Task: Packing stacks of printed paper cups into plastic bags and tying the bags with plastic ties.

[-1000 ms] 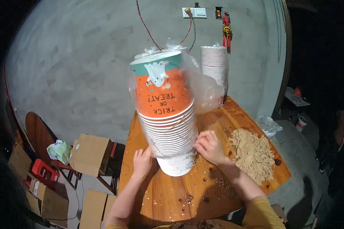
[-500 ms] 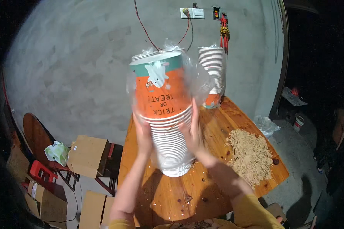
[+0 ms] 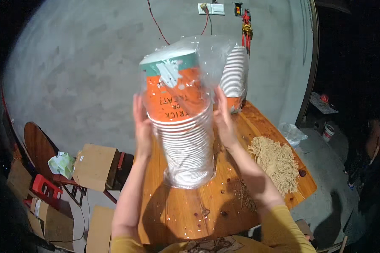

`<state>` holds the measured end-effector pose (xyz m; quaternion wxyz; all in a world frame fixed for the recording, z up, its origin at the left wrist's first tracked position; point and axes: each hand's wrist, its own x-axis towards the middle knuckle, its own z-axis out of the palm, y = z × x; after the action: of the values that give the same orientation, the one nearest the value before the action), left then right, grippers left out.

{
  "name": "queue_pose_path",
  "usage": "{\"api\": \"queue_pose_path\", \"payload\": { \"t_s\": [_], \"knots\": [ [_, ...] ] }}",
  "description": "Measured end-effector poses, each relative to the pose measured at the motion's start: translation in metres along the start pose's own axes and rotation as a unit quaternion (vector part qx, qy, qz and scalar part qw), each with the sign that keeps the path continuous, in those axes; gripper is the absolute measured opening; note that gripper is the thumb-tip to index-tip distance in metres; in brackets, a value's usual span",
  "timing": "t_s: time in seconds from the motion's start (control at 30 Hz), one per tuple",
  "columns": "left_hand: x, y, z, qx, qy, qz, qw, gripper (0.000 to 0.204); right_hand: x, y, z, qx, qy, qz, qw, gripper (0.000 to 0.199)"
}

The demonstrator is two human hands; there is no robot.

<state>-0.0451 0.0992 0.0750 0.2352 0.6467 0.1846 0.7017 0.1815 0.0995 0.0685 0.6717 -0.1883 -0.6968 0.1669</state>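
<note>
A tall stack of nested paper buckets (image 3: 185,152) stands in the middle, wrapped in a clear plastic bag (image 3: 217,52). The top bucket is orange with a green band and a white ghost; below it show white rims. My left hand (image 3: 142,130) is beside the stack's left side, fingers stretched upward. On the right side, my right hand (image 3: 224,122) is held the same way, fingers extended and thumb off the front. Both hands are at the bag's edges; whether they still touch it I cannot tell. Behind to the right stands another bagged bucket stack (image 3: 234,78).
The wooden table (image 3: 190,223) carries small pale specks at its near side. A heap of beige strands (image 3: 274,164) lies on its right. Cardboard boxes (image 3: 96,166) and a red stool (image 3: 46,185) are at left. A grey wall (image 3: 93,71) rises behind.
My hands have spread outward from the stack, with the thumbs leaving its front. The stack has moved slightly and now covers more of the stack behind. The plastic bag's loose top has shifted.
</note>
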Motion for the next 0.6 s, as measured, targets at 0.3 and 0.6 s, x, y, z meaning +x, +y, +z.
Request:
{"api": "queue_pose_path", "payload": {
  "t_s": [0.3, 0.6],
  "knots": [
    [-0.171, -0.061, -0.050, 0.148, -0.130, -0.240, 0.951, 0.075, -0.144, 0.052, -0.006, -0.040, -0.132, 0.305, 0.942, 0.078],
    [0.022, -0.034, -0.005, 0.003, -0.021, -0.013, 1.000, 0.085, -0.011, 0.026, 0.006, 0.001, -0.039, 0.041, 0.998, 0.086]
  ]
}}
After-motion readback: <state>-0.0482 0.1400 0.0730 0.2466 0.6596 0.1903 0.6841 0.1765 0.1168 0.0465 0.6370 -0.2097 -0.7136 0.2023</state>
